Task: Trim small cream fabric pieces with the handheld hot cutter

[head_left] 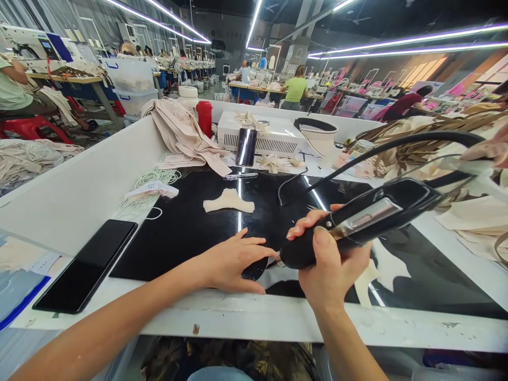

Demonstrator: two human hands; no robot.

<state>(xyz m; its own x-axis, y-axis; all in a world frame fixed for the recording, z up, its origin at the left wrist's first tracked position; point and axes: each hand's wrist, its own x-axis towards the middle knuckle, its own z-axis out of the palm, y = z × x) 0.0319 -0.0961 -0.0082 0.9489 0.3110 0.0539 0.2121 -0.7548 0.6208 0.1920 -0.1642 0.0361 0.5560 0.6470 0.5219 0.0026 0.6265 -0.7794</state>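
My right hand grips a black handheld tool with a metal strip on its side and a thick black cable arching up to the right. Its tip points down toward the glossy black work surface. My left hand lies flat, fingers spread, on that surface beside the tool's tip, pressing on something dark that I cannot make out. A small beige fabric piece lies farther back on the black surface.
A black phone lies at the left on the white table edge. Coiled white elastic, a beige fabric pile, a red bottle, a white machine box and an upright phone stand behind. Beige fabric heaps at right. Other workers sit in the background.
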